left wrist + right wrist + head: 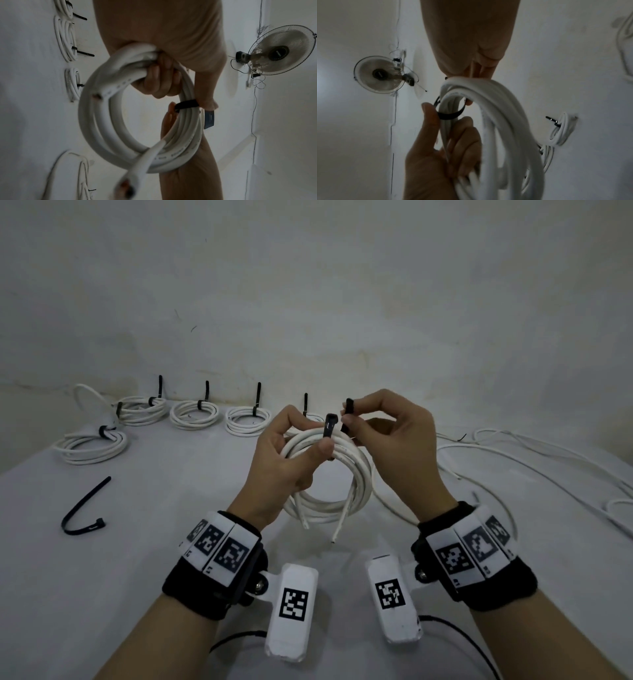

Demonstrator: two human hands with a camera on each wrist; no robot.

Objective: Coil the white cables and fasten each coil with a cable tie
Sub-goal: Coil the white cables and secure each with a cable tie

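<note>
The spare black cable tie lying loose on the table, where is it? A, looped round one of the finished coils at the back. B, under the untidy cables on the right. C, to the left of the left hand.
C: in the head view the spare cable tie lies bent and alone on the table, left of the left hand, touching no coil.

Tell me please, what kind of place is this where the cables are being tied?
Probably a plain indoor workroom, not a home kitchen or a shop: a bare, stained white wall, a table with a pale cover carrying tied cable coils, and a wall-mounted fan.
</note>
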